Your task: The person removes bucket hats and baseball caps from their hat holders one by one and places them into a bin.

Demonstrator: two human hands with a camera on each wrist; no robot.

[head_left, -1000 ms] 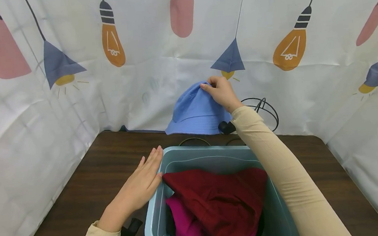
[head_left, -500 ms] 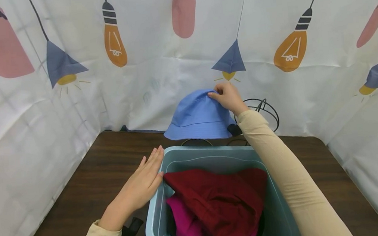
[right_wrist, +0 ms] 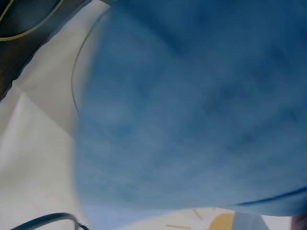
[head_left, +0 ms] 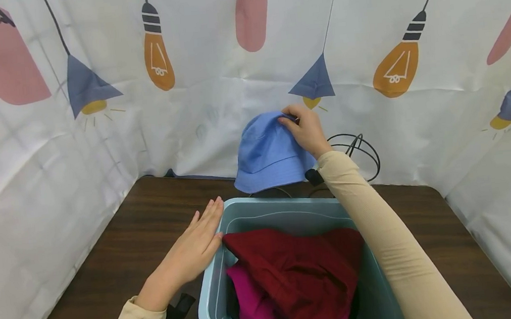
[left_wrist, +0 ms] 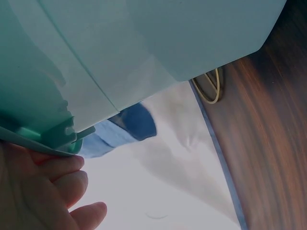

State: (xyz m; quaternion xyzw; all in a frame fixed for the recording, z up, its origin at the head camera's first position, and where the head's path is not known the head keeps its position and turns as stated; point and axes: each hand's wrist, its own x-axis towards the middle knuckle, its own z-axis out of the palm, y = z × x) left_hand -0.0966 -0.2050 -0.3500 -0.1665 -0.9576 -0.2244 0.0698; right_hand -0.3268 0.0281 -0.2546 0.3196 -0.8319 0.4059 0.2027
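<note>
A light blue bucket hat hangs beyond the far rim of a pale blue plastic bin. My right hand pinches its crown between thumb and fingers, brim down and slightly tilted. The hat's cloth fills most of the right wrist view, blurred, hiding the fingers there. My left hand rests with straight fingers along the bin's left rim; the left wrist view shows its fingers against the rim's edge. Inside the bin, a dark red cloth item lies over a magenta one.
Behind the right wrist stands a black wire frame; part of a thin wire loop shows at the bin's far side. The dark wooden table ends at a white curtain printed with lamps.
The hat dipped slightly as my right hand moved right, then rose again and tilted, its brim turning and looking narrower. My left hand stays on the bin's rim.
</note>
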